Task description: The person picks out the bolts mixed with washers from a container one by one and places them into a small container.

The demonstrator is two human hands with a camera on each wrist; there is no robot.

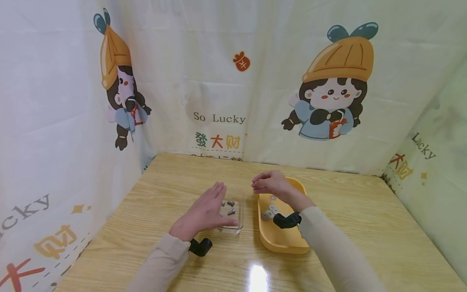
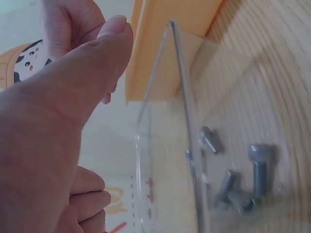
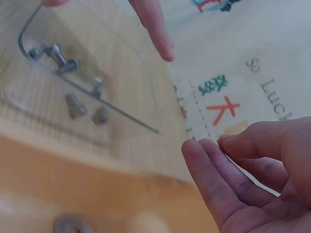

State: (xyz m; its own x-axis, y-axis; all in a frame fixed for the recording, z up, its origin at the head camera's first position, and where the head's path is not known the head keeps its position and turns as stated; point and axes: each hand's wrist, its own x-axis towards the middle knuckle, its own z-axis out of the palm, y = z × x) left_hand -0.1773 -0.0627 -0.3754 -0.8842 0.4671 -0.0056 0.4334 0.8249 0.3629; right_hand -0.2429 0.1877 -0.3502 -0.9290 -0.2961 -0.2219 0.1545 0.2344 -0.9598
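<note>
A clear plastic box [image 1: 241, 219] stands on the table and holds several metal hex-socket bolts [image 2: 260, 165]. My left hand [image 1: 206, 211] hovers at the box's left side, fingers straight and thumb stretched across its near edge. Whether it touches the rim I cannot tell. To the right lies a yellow-orange tray [image 1: 284, 244] with several flat washers [image 1: 273, 209] in it. Above the tray's far left part is my right hand [image 1: 274, 185], its fingers bent loosely toward the box. In the right wrist view its thumb tip comes close to the fingertips [image 3: 192, 148], and nothing shows between them.
The box and tray sit side by side on a wooden table [image 1: 160, 182], a narrow gap between them. Printed curtains [image 1: 262, 81] hang along the back and sides. A black wrist camera [image 1: 287, 220] sits on the right wrist, over the tray.
</note>
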